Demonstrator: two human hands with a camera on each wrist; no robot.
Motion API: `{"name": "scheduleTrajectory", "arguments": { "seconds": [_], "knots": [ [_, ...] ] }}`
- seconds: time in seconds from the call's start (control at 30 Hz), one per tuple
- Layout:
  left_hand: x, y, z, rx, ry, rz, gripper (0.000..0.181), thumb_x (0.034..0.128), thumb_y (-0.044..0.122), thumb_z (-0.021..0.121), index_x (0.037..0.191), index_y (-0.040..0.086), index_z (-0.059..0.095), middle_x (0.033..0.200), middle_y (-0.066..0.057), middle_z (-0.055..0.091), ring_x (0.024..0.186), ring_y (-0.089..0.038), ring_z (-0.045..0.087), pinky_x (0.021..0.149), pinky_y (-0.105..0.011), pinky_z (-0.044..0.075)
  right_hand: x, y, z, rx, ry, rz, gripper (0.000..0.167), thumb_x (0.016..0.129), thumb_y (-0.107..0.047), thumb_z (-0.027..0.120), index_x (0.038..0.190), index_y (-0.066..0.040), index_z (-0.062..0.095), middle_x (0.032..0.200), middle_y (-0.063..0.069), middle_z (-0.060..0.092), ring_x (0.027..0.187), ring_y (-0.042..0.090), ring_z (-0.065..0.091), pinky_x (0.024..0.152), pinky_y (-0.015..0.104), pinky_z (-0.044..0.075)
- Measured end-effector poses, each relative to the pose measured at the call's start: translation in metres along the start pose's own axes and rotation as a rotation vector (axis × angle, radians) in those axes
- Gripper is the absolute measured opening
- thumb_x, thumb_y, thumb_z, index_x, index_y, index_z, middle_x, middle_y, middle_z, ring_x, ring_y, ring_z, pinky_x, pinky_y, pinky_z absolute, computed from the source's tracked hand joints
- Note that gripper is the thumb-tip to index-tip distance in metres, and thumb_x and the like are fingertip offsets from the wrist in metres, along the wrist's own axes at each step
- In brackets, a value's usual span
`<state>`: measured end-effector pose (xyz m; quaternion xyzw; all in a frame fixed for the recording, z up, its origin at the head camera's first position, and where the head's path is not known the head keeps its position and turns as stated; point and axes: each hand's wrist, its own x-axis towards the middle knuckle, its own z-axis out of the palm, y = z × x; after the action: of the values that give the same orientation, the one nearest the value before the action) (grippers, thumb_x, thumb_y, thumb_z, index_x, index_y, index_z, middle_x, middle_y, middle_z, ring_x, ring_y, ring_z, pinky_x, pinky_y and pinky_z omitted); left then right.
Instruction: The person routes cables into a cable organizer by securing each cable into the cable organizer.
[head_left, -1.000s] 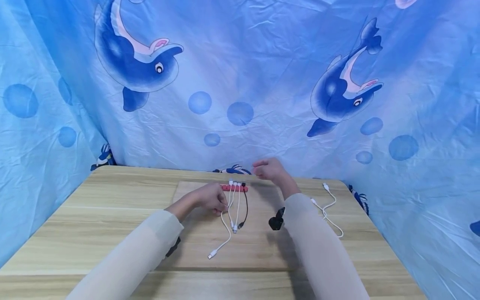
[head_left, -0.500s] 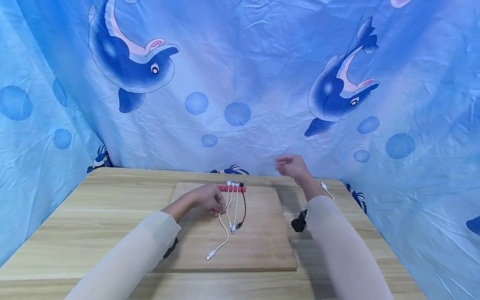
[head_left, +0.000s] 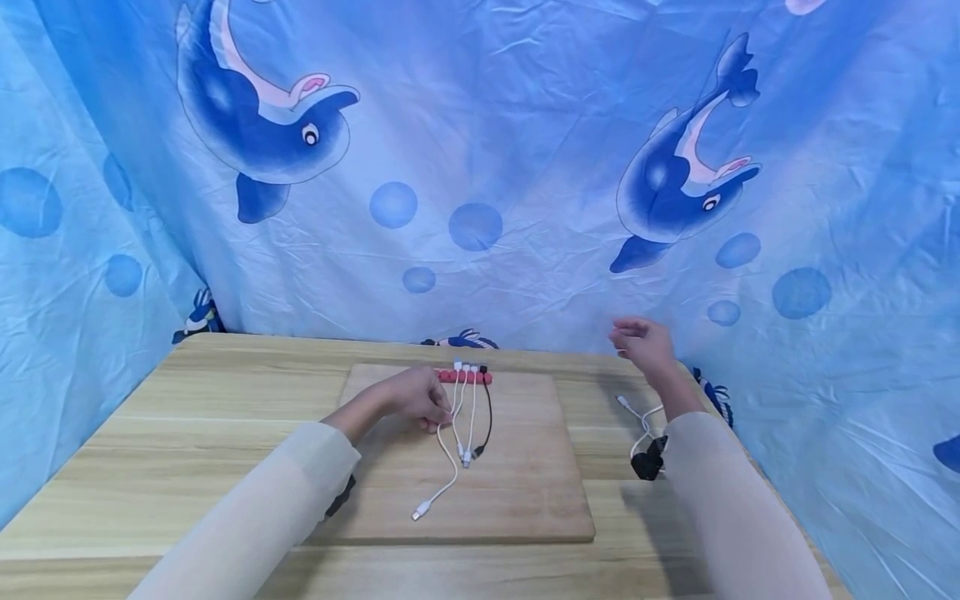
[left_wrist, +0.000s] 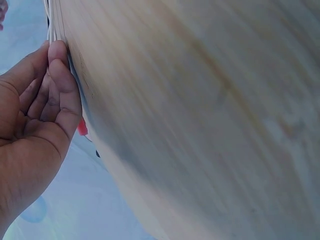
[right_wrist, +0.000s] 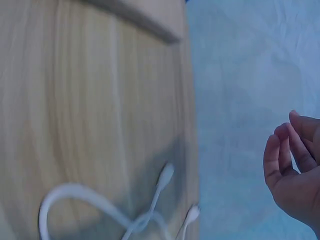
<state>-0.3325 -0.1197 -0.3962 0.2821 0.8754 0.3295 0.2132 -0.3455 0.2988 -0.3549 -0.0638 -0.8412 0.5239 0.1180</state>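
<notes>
My left hand [head_left: 416,400] pinches a white USB cable [head_left: 453,475] between thumb and fingertips, and its plug end lies toward the front of the board. Close to that hand sits a red cable organizer strip [head_left: 480,377], partly hidden by it, with several white cables and a black cable [head_left: 491,417] in its slots. In the left wrist view, thin white cables [left_wrist: 52,20] run up from the fingertips of the left hand. My right hand [head_left: 647,346] is raised, fingers loosely bent and holding nothing, above a loose white cable [right_wrist: 75,189] on the table's right side.
A flat wooden board [head_left: 517,500] lies on the wooden table [head_left: 187,450], under the strip and cables. A blue curtain [head_left: 525,150] printed with dolphins hangs behind and along both sides. Each wrist carries a black camera [head_left: 648,460].
My right hand has moved right, from beside the red strip to over the loose white cable. My left hand has stayed in place, still pinching its cable.
</notes>
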Motion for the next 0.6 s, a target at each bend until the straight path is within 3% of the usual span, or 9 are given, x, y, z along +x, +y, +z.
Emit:
{"name": "scheduleTrajectory", "arguments": {
  "seconds": [0.2,0.33,0.47,0.6],
  "knots": [
    [-0.001,0.000,-0.001,-0.014,-0.004,-0.019,0.013,0.0928,0.009,0.075,0.081,0.012,0.080,0.067,-0.003,0.072,0.059,-0.013,0.062,0.059,-0.021,0.046,-0.007,0.027,-0.025,-0.086,0.054,-0.014,0.042,0.102,-0.008,0.062,0.140,0.007,0.054,0.125,0.026,0.066,0.080,-0.006,0.060,0.080,0.029,0.058],
    [-0.002,-0.001,-0.001,-0.019,-0.004,-0.027,0.012,0.0923,0.009,0.075,0.081,0.011,0.080,0.067,-0.004,0.072,0.060,-0.014,0.063,0.060,-0.022,0.048,-0.009,0.051,-0.037,-0.123,0.074,0.015,0.041,0.101,-0.008,0.063,0.138,0.008,0.054,0.120,0.023,0.069,0.082,-0.004,0.061,0.076,0.025,0.057],
    [-0.003,0.000,0.000,-0.022,-0.003,-0.035,0.012,0.0926,0.009,0.075,0.082,0.012,0.080,0.068,-0.003,0.072,0.061,-0.014,0.064,0.061,-0.022,0.049,-0.008,0.074,-0.046,-0.193,0.062,0.038,0.042,0.101,-0.007,0.062,0.139,0.009,0.053,0.117,0.024,0.069,0.098,0.018,0.068,0.077,0.022,0.055],
    [-0.003,0.001,0.000,-0.016,-0.013,-0.029,0.012,0.0935,0.010,0.075,0.083,0.012,0.080,0.069,-0.001,0.073,0.062,-0.013,0.065,0.062,-0.023,0.050,-0.010,0.089,-0.054,-0.300,0.025,0.059,0.046,0.102,-0.010,0.060,0.142,0.010,0.049,0.129,0.034,0.060,0.118,0.044,0.060,0.087,0.036,0.054]
  ]
}}
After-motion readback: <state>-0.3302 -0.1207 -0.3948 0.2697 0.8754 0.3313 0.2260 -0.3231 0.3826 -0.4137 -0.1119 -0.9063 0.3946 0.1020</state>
